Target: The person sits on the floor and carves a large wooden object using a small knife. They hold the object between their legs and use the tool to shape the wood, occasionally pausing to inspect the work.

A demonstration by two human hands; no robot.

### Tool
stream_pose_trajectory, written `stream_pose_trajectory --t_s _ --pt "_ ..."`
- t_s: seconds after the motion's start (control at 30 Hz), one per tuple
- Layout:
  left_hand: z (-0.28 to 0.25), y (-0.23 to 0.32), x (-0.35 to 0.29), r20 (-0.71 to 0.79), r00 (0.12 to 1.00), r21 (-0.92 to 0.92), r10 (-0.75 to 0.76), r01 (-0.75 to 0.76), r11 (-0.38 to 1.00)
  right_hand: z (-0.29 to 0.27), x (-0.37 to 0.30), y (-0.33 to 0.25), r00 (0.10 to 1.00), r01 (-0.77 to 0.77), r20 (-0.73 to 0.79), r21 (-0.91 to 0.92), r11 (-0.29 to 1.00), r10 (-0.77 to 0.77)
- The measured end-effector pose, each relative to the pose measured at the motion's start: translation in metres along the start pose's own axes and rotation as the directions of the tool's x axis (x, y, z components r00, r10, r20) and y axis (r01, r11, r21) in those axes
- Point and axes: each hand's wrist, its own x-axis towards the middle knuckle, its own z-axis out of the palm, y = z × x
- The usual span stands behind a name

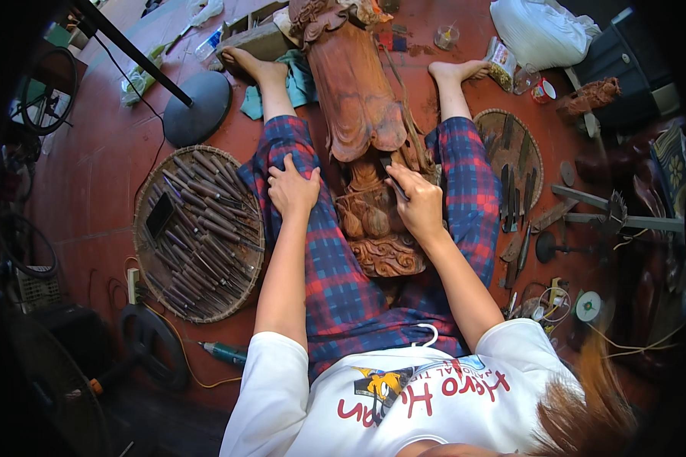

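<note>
A large reddish-brown wood carving (358,95) lies between my legs, with a smooth, drape-like far part. Its near part is a carved base (389,255) with rounded petals and scrolls. My right hand (418,199) is closed at the right side of the carving, just below the draped edge. A slim dark piece sticks out by its fingers, but most of it is hidden and I cannot make out its kind. My left hand (293,189) lies on the left leg of my plaid trousers (331,266), fingers spread and holding nothing.
At left, a round woven tray (141,221) holds many carving tools and a dark phone (158,216). Another tray (530,141) with blades lies at right. Around me are a black stand base (197,114), a green power tool (225,353), metal clamps (625,221) and a white sack (545,34).
</note>
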Motion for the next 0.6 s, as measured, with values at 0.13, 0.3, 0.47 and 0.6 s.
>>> stream_pose_trajectory --t_s 0.13,0.3,0.47,0.6 --pt "0.004 0.001 0.004 -0.019 1.000 0.018 0.001 0.000 1.000 -0.004 0.008 0.001 0.998 -0.051 -0.019 0.076 0.996 0.053" --pt "-0.002 0.001 0.004 -0.001 1.000 0.001 -0.003 0.003 1.000 0.000 0.002 -0.003 1.000 0.027 0.010 -0.007 1.000 -0.027" --pt "-0.004 0.008 0.005 -0.011 1.000 0.012 0.004 -0.004 1.000 0.000 0.004 -0.001 0.998 -0.064 -0.023 0.047 0.997 0.065" --pt "-0.001 -0.001 0.001 0.003 1.000 0.017 -0.012 0.011 1.000 -0.001 -0.003 -0.004 0.999 0.011 0.031 0.030 0.999 -0.012"
